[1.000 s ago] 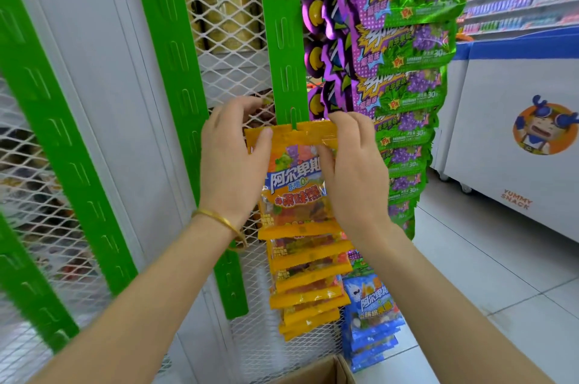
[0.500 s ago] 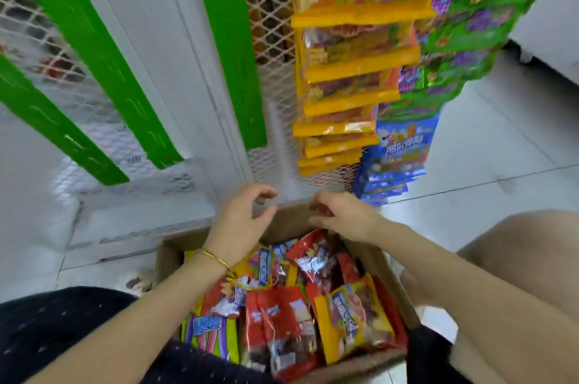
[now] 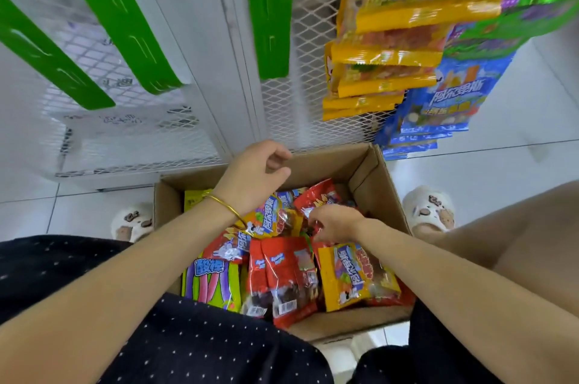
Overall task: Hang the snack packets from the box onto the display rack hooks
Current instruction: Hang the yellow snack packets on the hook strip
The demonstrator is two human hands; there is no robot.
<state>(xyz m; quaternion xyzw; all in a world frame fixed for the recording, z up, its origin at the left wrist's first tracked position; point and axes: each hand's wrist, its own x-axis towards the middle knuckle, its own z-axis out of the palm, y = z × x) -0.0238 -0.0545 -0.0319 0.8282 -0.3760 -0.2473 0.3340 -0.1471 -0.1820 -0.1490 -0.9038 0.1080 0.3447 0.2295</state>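
white tiled floor below a mesh display rack; the cardboard box of snack packets sits at its foot. left hand hovers over the box's far side, fingers loosely curled, empty. right hand is down among the red packets, fingers curled; whether it grips one is unclear.

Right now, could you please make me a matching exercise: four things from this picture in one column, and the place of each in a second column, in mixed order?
Column one:
1. left hand
2. right hand
3. orange packets
4. blue packets

Column two:
a. hanging right of the orange ones
b. down among the red packets in the cardboard box
c. over the box's far edge, holding nothing
d. hanging between a green strip and the blue ones

Pairs: 1-c, 2-b, 3-d, 4-a
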